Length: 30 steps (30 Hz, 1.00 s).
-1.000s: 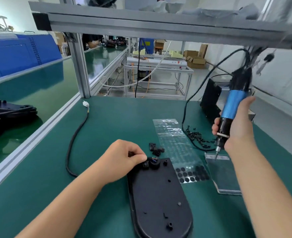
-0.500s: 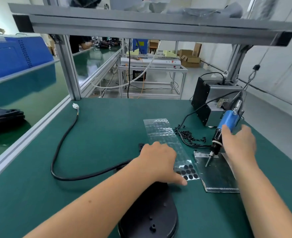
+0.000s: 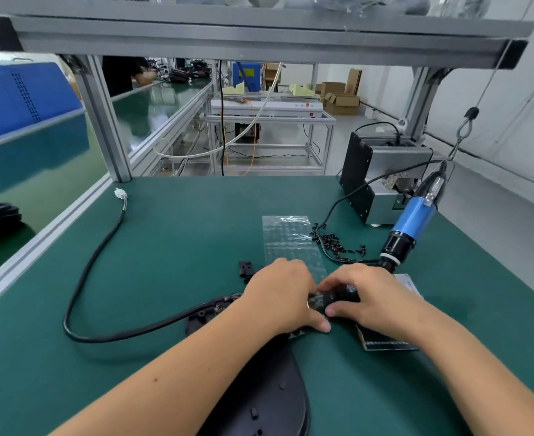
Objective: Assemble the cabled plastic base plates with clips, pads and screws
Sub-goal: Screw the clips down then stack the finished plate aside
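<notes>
At centre frame, the left hand (image 3: 283,297) and right hand (image 3: 374,295) meet over the near end of the clear plastic strip of round black pads (image 3: 291,243), both pinching it with curled fingertips. The flat black oval plastic base plate (image 3: 269,394) lies below them at lower centre, its thick black cable (image 3: 96,262) looping left across the green bench mat (image 3: 180,240).

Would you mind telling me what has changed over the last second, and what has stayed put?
The right hand let go of the blue screwdriver, which now hangs beside the screws, and came down to the pad sheet. The left hand left the base plate for the sheet too. Both now work at its near end. The cable, plate and screws stayed.
</notes>
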Each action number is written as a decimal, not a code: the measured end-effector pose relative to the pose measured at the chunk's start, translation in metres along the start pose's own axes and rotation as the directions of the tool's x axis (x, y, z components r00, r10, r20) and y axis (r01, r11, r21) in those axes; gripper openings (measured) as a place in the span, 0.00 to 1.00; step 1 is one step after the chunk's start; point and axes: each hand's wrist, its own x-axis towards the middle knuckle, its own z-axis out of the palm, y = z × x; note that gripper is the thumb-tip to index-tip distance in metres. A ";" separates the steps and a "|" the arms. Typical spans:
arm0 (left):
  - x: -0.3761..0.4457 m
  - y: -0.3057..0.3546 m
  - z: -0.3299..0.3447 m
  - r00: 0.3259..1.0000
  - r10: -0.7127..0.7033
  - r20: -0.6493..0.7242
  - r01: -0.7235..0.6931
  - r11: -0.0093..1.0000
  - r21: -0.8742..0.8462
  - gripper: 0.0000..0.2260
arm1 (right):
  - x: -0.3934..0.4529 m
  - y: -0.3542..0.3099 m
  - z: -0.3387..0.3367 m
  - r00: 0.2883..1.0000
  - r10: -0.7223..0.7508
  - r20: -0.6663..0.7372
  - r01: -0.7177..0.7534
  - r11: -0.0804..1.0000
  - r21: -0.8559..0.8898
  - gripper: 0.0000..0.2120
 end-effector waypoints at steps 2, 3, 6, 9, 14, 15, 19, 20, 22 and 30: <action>0.000 0.000 0.000 1.000 -0.003 0.004 0.003 1.000 -0.001 0.27 | 0.000 -0.002 0.001 1.000 0.018 -0.014 -0.017 1.000 0.025 0.13; 0.000 0.000 0.000 1.000 -0.006 0.006 0.006 1.000 -0.001 0.27 | 0.000 -0.002 0.002 1.000 0.025 -0.015 -0.025 0.999 0.022 0.13; 0.000 0.000 -0.001 1.000 -0.007 0.012 0.007 1.000 0.007 0.26 | 0.001 -0.005 0.004 0.999 0.031 -0.029 -0.032 0.999 -0.035 0.11; 0.000 0.001 -0.001 1.000 -0.009 0.020 0.009 1.000 0.023 0.26 | 0.002 -0.009 0.006 0.997 0.047 -0.067 -0.052 0.995 -0.088 0.08; 0.001 0.001 -0.001 1.000 -0.022 0.022 0.022 1.000 0.004 0.26 | 0.001 -0.013 0.007 0.991 0.069 -0.116 -0.091 0.976 -0.197 0.08; 0.002 0.001 -0.001 0.999 -0.024 0.022 0.024 1.000 0.002 0.26 | 0.000 -0.014 0.008 0.989 0.070 -0.126 -0.096 0.974 -0.206 0.07; 0.002 0.001 0.000 0.999 -0.033 0.011 0.033 0.999 -0.005 0.25 | -0.003 -0.017 0.009 0.983 0.074 -0.165 -0.112 0.965 -0.236 0.06; 0.002 0.001 0.001 0.999 -0.035 0.009 0.035 0.999 -0.006 0.25 | -0.003 -0.018 0.010 0.982 0.080 -0.171 -0.120 0.963 -0.240 0.06; 0.002 0.001 0.001 0.999 -0.035 0.007 0.035 0.999 -0.008 0.26 | -0.004 -0.019 0.011 0.979 0.091 -0.180 -0.134 0.962 -0.240 0.05; 0.002 0.001 0.000 0.999 -0.031 0.017 0.031 0.999 0.007 0.27 | -0.004 -0.024 0.011 0.970 0.146 -0.195 -0.189 0.956 -0.225 0.05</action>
